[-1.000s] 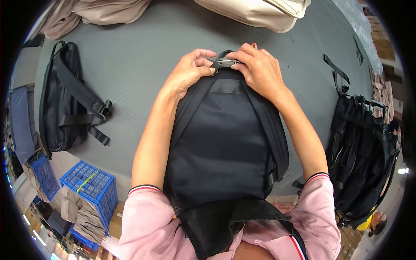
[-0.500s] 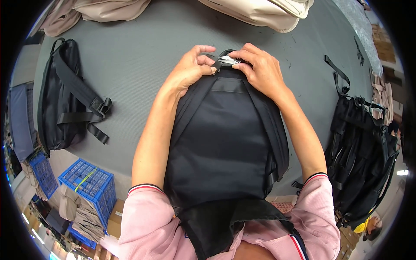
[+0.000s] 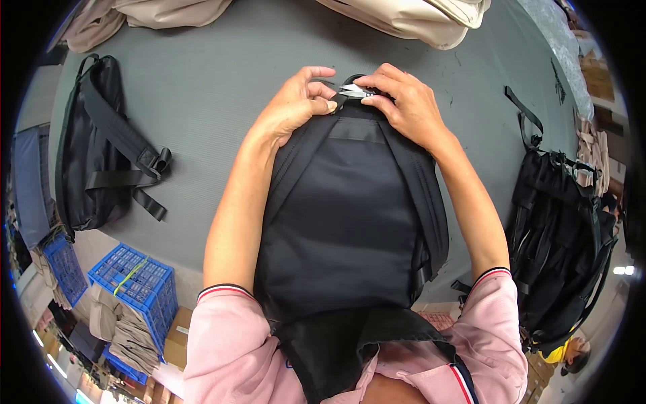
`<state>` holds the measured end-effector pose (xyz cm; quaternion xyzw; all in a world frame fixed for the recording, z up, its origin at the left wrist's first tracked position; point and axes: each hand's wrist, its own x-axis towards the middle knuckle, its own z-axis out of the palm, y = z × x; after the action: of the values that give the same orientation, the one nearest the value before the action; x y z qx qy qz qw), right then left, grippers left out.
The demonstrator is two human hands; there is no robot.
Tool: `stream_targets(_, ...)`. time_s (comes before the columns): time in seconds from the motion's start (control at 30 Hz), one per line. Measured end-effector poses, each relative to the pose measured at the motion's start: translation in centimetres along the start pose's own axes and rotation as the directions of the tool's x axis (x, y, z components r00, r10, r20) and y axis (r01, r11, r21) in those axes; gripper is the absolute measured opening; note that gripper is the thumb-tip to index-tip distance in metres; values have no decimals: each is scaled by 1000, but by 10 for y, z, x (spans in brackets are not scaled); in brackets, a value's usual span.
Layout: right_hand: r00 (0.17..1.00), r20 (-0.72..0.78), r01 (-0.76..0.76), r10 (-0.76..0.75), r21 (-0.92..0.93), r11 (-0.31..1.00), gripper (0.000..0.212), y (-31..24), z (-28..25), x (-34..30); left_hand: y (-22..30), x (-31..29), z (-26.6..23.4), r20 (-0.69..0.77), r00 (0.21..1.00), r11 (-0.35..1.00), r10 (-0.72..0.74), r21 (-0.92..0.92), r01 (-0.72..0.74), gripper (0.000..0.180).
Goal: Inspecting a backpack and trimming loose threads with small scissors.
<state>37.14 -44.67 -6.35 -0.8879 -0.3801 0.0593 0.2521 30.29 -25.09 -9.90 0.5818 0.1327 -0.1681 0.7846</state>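
Note:
A black backpack (image 3: 340, 215) lies in front of me with its shoulder straps facing up and its top end pointing away. At that top end, my left hand (image 3: 296, 104) pinches the black strap fabric near the carry handle between thumb and finger, its other fingers raised. My right hand (image 3: 412, 108) holds small silver thread snips (image 3: 352, 91) between thumb and fingers. The blades point left, close to the left fingertips, beside the handle. Any thread between the blades is too small to make out.
Another black bag (image 3: 101, 148) with loose straps lies at the left of the grey table (image 3: 202, 87). Beige bags (image 3: 410, 20) sit along the far edge. Several black bags (image 3: 558, 236) hang at the right. Below left stands a blue crate (image 3: 134, 276); a person (image 3: 575, 350) is at lower right.
Both hands stay at the top of the backpack, the snips still in the right one. The view has shifted only slightly.

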Motion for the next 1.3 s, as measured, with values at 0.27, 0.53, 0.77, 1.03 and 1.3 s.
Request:
stream_targets(0.27, 998, -20, -56, 57, 62, 996, 17, -2, 5, -1, 0, 1, -1, -18, 1000, 1000, -15, 8, 15, 60)
stream_targets(0.53, 999, -5, -54, 54, 20, 998, 18, -1, 5, 1, -4, 3, -2, -7, 1000, 1000, 10, 27, -10, 60)
stream_targets(0.77, 984, -147, -87, 102, 102, 991, 18, 5, 6, -13, -2, 1, 0, -24, 1000, 1000, -5, 24, 6, 53)
stream_targets(1.03, 993, -88, -77, 80, 33, 996, 17, -5, 13, -6, -6, 4, 0, -26, 1000, 999, 13, 48, -12, 51)
stream_targets(1.3, 947, -215, -183, 237, 243, 953, 17, -1, -9, -20, -13, 3, 0, -167, 981, 995, 97, 15, -96, 44)
